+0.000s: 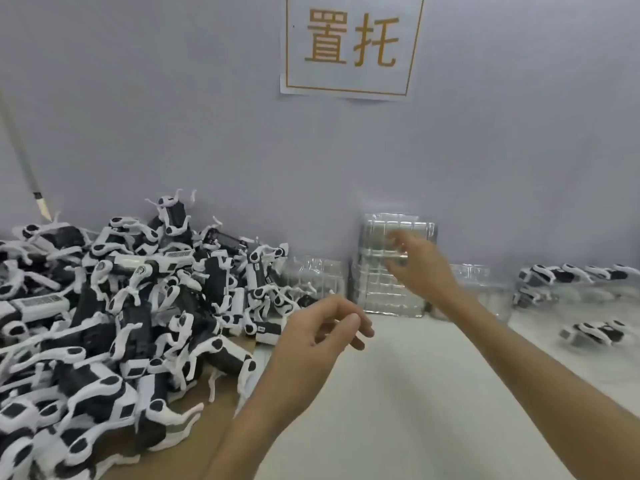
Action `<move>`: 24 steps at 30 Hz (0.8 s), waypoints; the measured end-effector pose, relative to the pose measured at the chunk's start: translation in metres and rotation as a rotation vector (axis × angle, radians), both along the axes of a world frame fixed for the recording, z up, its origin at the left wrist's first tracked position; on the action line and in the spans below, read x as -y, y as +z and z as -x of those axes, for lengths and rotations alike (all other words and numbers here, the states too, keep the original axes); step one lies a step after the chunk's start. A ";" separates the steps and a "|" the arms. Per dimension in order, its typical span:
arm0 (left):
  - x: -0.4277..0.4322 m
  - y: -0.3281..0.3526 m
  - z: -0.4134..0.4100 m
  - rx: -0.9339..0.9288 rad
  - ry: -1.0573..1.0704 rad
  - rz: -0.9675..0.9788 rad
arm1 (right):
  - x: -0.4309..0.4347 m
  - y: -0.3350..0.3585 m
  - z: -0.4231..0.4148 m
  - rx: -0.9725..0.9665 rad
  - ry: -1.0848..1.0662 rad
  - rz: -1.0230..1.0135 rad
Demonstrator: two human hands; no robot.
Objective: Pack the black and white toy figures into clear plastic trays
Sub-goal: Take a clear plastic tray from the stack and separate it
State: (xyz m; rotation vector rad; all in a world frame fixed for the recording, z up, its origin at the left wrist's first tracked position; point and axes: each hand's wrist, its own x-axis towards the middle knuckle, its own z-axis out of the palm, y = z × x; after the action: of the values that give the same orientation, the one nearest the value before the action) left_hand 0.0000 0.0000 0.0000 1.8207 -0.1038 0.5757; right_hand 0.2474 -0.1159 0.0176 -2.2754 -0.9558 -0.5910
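- Head view: shows left hand [311,337] raised over table [398,393], fingers loosely curled, gripping nothing.
- Shows right hand [426,268] stretched out, fingers [401,242] spread in front of the tray stack [391,299]; blurred, so cannot tell whether pinching the top tray or only near it.
- Places the toy figures [121,306] in one heap just left of the left fingers, the nearest ones close below the curled fingertips; none in either hand.
- Places loose clear trays [315,275] beyond the left fingers, between heap and stack; further clear trays [485,285] right of the right hand.
- Risk, as a judgement: lifting several nested trays together instead of one, caused by thin clear plastic clinging in the stack.
- Risk: toppling the stack toward the wall [173,116] or sideways, caused by a push from spread fingers on a tall, light column.
- Risk: snagging a thin white leg in the heap and dragging neighbours off the cardboard [221,403], caused by interlocked limbs.
- Counts: two hands; one heap, figures too many and too tangled to count; one tall stack, tray number unreadable; two patches of loose trays beside it; filled trays [571,277] far right of the right fingers, in two groups, exact number blurred; one sign [349,43] above.
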 end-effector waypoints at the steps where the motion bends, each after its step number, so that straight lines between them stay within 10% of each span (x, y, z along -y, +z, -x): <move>1: 0.000 0.001 -0.008 0.032 -0.020 0.047 | -0.005 0.005 -0.018 0.035 -0.063 0.067; 9: -0.013 0.008 -0.059 0.112 -0.103 0.220 | -0.040 0.014 -0.098 0.297 -0.362 0.749; 24: -0.036 -0.019 -0.092 0.050 -0.129 0.221 | -0.038 0.053 -0.130 0.065 -0.119 0.610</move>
State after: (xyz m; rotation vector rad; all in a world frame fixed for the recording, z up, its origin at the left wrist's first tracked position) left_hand 0.0924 0.0356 -0.0185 1.5737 -0.1826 0.5203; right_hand 0.3774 -0.0780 0.0709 -2.8809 -1.1551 -0.4655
